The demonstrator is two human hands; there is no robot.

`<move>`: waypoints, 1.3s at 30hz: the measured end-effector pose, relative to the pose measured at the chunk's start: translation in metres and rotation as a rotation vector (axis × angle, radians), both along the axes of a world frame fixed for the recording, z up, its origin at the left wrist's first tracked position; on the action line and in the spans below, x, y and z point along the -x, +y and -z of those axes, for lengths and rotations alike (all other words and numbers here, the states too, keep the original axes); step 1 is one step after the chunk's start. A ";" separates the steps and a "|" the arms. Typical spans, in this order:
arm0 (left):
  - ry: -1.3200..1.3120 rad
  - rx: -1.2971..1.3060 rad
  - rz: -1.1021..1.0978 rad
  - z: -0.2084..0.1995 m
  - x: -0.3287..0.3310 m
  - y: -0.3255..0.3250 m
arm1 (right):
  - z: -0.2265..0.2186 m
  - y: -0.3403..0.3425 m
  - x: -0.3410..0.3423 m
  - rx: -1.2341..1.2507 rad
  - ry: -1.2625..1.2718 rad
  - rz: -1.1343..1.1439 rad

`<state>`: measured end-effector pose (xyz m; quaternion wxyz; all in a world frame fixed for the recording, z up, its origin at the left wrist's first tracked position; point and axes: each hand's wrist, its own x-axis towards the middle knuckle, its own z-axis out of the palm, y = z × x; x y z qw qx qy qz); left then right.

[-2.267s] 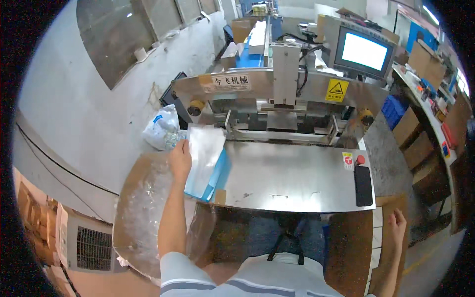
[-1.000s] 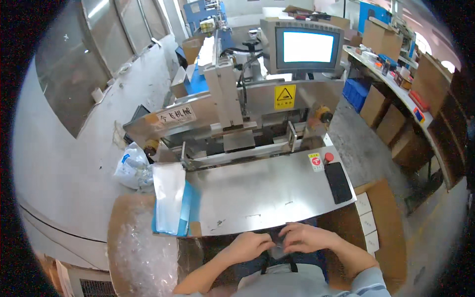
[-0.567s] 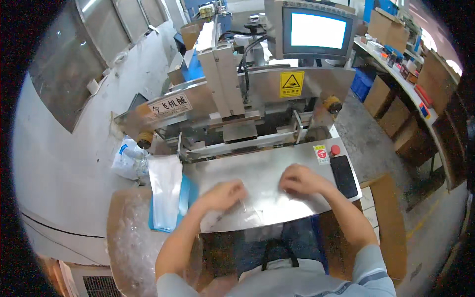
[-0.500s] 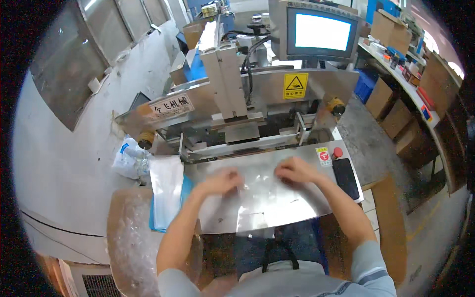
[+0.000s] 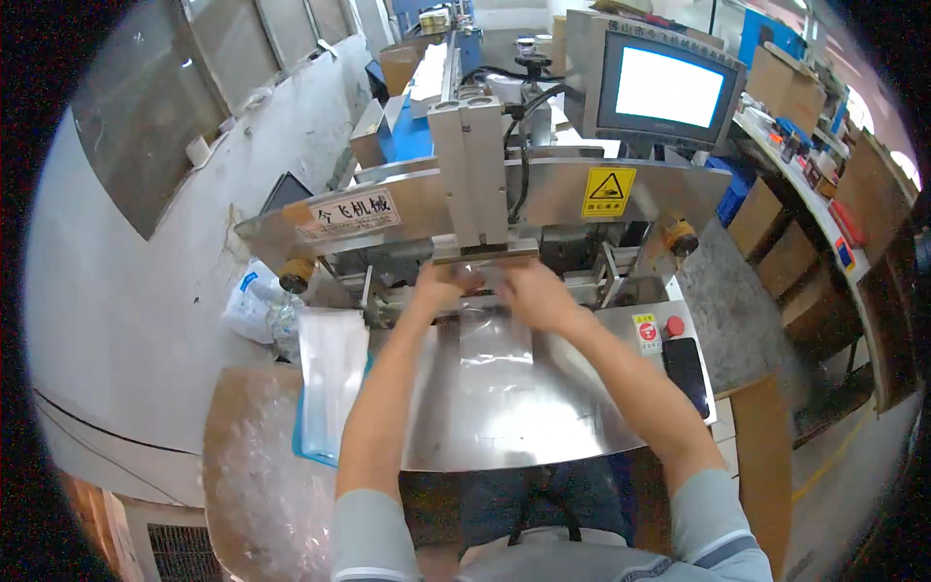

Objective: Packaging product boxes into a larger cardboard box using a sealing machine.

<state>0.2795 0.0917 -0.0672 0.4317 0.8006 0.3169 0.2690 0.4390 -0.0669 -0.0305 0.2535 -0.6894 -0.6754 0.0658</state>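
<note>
Both my hands are at the machine's slot, just under its vertical metal head. A clear plastic bag lies flat on the steel work plate, its far end between my hands. My left hand is closed at the left corner of that end, fingers partly blurred. My right hand pinches the right corner, its fingertips partly hidden beneath the head. A stack of clear plastic bags rests on a blue tray left of my left forearm.
On the right of the plate are a red button and a black phone. A lit screen stands behind. At lower left, a cardboard box holds loose clear plastic. The metal crossbar spans the machine.
Both hands have moved forward from the middle of the plate to the machine's slot and closer together, taking the clear plastic bag with them. The view has shifted slightly.
</note>
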 end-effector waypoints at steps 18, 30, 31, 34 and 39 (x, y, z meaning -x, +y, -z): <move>0.295 -0.632 -0.253 0.044 0.097 -0.261 | 0.029 -0.009 0.034 -0.011 -0.274 0.101; 0.250 -0.550 -0.274 0.047 0.097 -0.261 | 0.006 0.010 0.019 -0.070 -0.398 0.143; 0.216 -0.523 -0.281 0.046 0.098 -0.261 | 0.005 0.012 0.016 -0.036 -0.472 0.099; 0.155 -0.513 -0.343 0.047 0.099 -0.259 | 0.001 0.019 0.011 -0.016 -0.546 0.063; 0.061 -0.434 -0.429 0.039 0.098 -0.261 | 0.006 0.031 -0.001 0.010 -0.457 0.046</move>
